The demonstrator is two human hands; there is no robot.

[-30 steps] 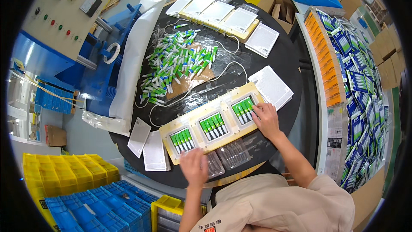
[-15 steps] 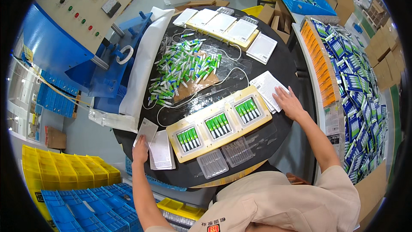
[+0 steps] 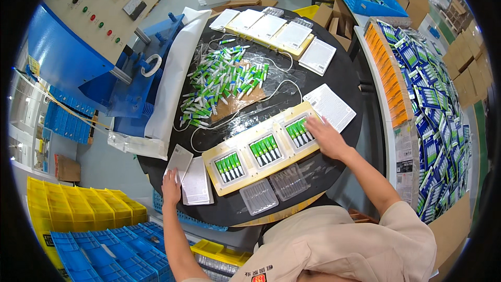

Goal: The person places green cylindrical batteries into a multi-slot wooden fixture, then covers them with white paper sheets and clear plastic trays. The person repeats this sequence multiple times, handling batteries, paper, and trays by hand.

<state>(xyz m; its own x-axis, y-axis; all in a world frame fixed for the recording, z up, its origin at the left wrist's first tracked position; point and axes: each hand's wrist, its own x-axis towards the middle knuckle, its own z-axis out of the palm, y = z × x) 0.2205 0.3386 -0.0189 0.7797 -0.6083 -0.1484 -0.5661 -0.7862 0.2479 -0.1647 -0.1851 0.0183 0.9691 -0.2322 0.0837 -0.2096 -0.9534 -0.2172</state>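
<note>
A yellow-framed tray (image 3: 245, 150) lies across the near side of the round black table, its three windows filled with small green-and-white tubes (image 3: 264, 149). My right hand (image 3: 325, 138) is over the tray's right end, fingers stretched out beside the right window, apparently holding nothing. At the tray's left, my left hand (image 3: 171, 187) grips the lower end of a pale card (image 3: 179, 160). Beside that hand is a stack of white cards (image 3: 197, 185). Another white card stack (image 3: 330, 105) lies beyond my right hand. Two clear plastic blisters (image 3: 259, 198) sit in front of the tray.
A heap of tubes (image 3: 224, 83) covers the table's middle. At the back stands a second tray (image 3: 297, 52) topped with white cards. A blue machine (image 3: 130, 86) borders the left; packed blister cards (image 3: 428, 104) fill the right-hand bench. Blue crates (image 3: 104, 253) stand lower left.
My right hand has moved left from the right card stack to the right end of the tray. My left hand and its card have shifted only slightly.
</note>
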